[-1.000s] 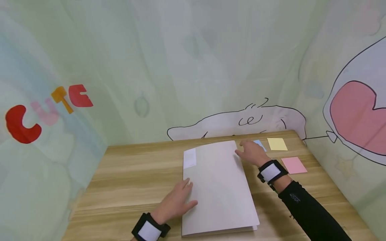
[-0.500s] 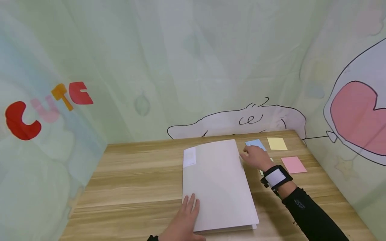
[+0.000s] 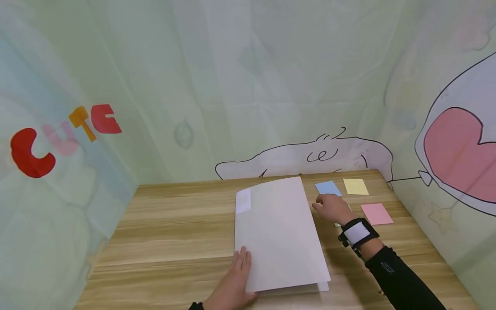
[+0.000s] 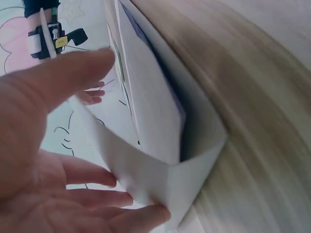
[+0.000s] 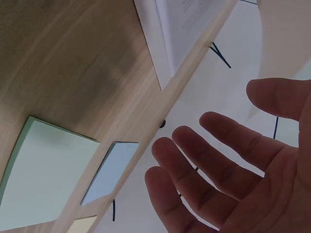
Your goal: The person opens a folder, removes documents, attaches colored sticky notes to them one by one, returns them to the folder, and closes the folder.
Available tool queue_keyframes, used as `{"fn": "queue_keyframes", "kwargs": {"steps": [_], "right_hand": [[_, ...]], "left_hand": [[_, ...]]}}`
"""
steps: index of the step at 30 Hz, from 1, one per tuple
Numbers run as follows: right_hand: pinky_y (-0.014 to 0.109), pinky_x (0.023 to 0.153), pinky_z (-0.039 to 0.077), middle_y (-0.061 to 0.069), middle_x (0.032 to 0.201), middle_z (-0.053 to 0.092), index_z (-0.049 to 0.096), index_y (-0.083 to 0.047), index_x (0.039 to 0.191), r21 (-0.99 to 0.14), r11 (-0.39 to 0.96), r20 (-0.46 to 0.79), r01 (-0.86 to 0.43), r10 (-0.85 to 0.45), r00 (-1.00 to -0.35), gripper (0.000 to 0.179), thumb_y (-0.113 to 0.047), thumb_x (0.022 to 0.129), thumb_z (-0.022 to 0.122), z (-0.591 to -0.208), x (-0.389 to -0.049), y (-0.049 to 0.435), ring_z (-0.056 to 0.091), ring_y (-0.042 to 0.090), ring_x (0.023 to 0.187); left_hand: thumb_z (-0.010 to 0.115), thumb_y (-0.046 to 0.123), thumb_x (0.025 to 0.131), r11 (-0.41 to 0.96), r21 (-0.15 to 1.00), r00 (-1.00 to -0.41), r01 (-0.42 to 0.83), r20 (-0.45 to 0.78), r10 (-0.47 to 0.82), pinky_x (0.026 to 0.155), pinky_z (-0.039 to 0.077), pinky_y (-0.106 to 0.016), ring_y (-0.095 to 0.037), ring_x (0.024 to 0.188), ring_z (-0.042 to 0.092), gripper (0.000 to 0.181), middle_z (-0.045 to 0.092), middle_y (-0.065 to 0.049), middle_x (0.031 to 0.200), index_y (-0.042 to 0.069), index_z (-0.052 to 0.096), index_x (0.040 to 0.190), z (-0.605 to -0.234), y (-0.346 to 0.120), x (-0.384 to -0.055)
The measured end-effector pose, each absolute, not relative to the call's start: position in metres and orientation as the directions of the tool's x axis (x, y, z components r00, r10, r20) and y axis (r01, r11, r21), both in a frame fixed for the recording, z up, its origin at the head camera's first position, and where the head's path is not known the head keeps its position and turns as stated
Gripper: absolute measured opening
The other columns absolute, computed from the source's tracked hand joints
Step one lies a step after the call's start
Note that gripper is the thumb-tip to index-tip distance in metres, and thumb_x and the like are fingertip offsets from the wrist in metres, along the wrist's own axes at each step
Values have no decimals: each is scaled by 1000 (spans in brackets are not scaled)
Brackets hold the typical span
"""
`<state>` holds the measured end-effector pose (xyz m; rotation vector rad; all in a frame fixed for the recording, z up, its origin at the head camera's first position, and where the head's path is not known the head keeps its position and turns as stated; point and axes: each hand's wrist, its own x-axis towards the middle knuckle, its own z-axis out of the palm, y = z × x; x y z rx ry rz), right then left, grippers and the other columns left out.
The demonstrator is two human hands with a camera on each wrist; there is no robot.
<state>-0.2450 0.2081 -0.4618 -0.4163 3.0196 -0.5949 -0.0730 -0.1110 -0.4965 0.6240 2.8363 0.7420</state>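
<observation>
A white folder [image 3: 280, 232] with a pale label [image 3: 243, 201] near its far left corner lies on the wooden table. My left hand [image 3: 234, 280] is at its near left corner. In the left wrist view, the fingers [image 4: 141, 218] touch the outside of the folder, while the thumb stands apart near the open bottom edge. Loose paper sheets [image 4: 150, 97] show inside. The cover is slightly raised at the near right. Right of the folder, my right hand [image 3: 332, 209] hovers with loosely bent fingers and holds nothing, partly covering a green sticky pad [image 5: 46, 170].
Beyond the right hand lie a blue sticky pad [image 3: 328, 188], a yellow one [image 3: 355, 186] and a pink one [image 3: 377, 214]. A printed curtain [image 3: 193, 107] closes off the back and sides of the table [image 3: 174, 224].
My left hand has slid from the folder's left edge to its near left corner. My right hand has drawn away rightward from the folder's far right corner. The cover gapes a little more.
</observation>
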Motion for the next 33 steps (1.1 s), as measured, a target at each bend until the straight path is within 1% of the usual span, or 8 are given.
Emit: {"fn": "queue_keyframes", "kwargs": {"steps": [8,13,16,19,22,27,29,33], "right_hand": [[48,76,50,20,99,66,65,5,104,-414,871,-21,-266,-301,-953,31,-21,92,57,-471,-243,206,62,36,92],[48,79,49,19,99,66,65,4,102,-473,814,-27,-338,-397,-917,27,-19,91,58,-479,-242,201,62,35,94],[46,79,50,17,95,66,65,2,98,-479,785,-19,-393,-457,-889,23,-19,90,61,-486,-240,198,62,34,91],[46,80,49,16,95,65,66,2,102,-480,769,-17,-423,-490,-872,25,-19,88,64,-491,-237,194,62,34,92],[44,76,49,14,93,65,66,2,104,-443,772,2,-457,-508,-861,27,-19,88,65,-493,-234,191,60,32,90],[39,69,47,11,82,61,66,4,93,-351,802,18,-483,-510,-860,21,-15,83,67,-495,-232,188,58,27,78],[39,70,47,12,84,61,66,4,93,-334,822,-8,-462,-492,-870,25,-17,81,70,-496,-232,186,57,25,78],[40,75,47,13,93,61,67,2,100,-323,866,-89,-381,-428,-899,39,-27,76,77,-499,-234,182,55,24,83]], "left_hand": [[79,19,72,766,570,-921,299,-38,388,103,27,-53,-47,132,26,91,24,-36,144,-19,28,137,-497,-113,-76],[76,19,76,722,635,-928,275,-21,372,102,27,-54,-47,131,28,88,22,-39,142,-22,26,135,-496,-116,-78],[74,20,80,689,686,-931,235,-44,362,102,25,-56,-48,131,26,88,19,-40,143,-22,22,137,-495,-117,-80],[72,21,83,656,733,-932,176,-90,351,103,22,-57,-49,132,23,89,14,-40,144,-20,18,139,-494,-117,-80],[69,24,86,632,763,-933,138,-114,341,103,21,-58,-50,133,21,88,11,-40,145,-19,15,141,-495,-116,-81],[64,25,89,599,791,-939,124,-102,329,103,18,-59,-50,133,18,84,11,-39,145,-18,15,141,-496,-116,-81],[62,24,90,587,798,-940,135,-84,330,103,18,-60,-50,133,18,81,13,-39,145,-19,16,140,-497,-116,-81],[59,21,92,578,802,-941,152,-61,333,103,17,-61,-50,133,18,76,16,-39,144,-20,17,139,-497,-118,-80]]}}
